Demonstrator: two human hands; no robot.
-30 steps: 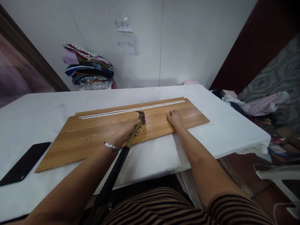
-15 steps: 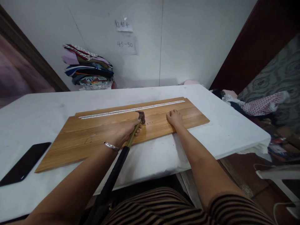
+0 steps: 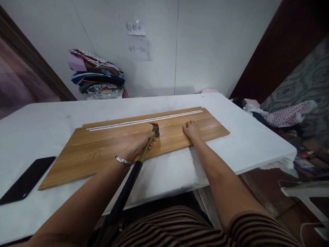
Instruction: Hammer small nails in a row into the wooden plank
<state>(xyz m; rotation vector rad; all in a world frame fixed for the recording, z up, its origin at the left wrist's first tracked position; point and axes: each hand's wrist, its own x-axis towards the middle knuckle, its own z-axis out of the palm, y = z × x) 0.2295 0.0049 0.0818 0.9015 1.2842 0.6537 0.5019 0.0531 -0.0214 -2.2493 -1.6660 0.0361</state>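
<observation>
My left hand (image 3: 141,143) is wrapped around a claw hammer (image 3: 132,178), gripping it high on the handle just below the dark, rusty head. That head is over the middle of a wooden board (image 3: 84,145), and the black rubber grip slants back toward my body. Right of it, a short row of small dark dots marks the wood; I cannot tell whether they are nail heads or holes. My right hand (image 3: 191,129) rests on the board farther right, fingers slightly bent and touching the wood, holding nothing visible. Thin nail-like pieces (image 3: 100,151) lie on the board's left part.
Two white strips (image 3: 144,120) run along the board's far edge. A black phone (image 3: 27,180) lies on the white table (image 3: 246,151) at the left. Folded clothes (image 3: 97,73) are piled against the wall. At the right are more cloths (image 3: 288,115) and a white chair (image 3: 308,192).
</observation>
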